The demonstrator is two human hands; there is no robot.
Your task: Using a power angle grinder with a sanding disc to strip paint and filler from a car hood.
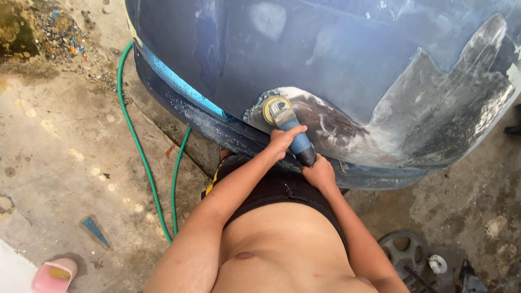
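I hold a blue angle grinder (290,130) with both hands. Its yellow-edged disc (269,108) presses against a dark blue car body panel (325,49), at the left end of a bare grey sanded patch (434,108). My left hand (285,140) wraps the front of the tool's body. My right hand (319,172) grips its rear end, close to my waist. The panel's lower edge shows light blue paint and scuffed areas.
A green hose (138,146) loops across the stained concrete floor at the left. A pink container (54,274) sits at the bottom left. A metal wheel-like part (404,252) and small scraps lie at the bottom right. Debris lies at the top left.
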